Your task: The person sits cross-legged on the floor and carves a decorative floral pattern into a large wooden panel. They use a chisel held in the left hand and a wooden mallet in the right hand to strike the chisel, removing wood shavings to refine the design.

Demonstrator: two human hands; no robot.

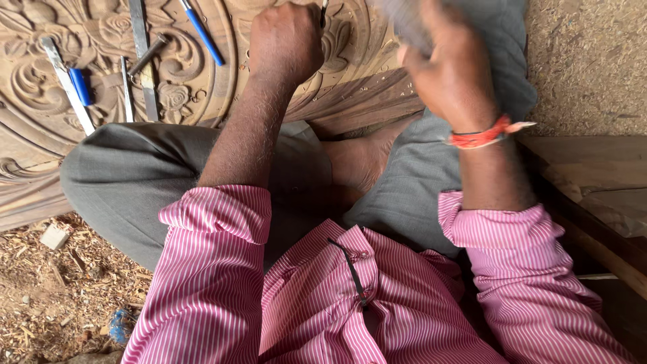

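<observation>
Left hand (286,40) grips thin metal chisel (324,10) upright on carved floral wooden panel (40,81); right hand (448,71), fist closed on blurred mallet (404,20), should strike squarely.

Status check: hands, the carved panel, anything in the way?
Left hand gripping thin chisel on carved wood panel. Right hand raised, holding a blurred object. Spare blue-handled tools lie left, apart from the hands.

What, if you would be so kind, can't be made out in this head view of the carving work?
- Chisel in left hand: cut off by the top edge, its grip hidden by the fist.
- Thing in right hand: blurred and cut off at the top.
- Carved panel: partly hidden by arms and knee.
</observation>
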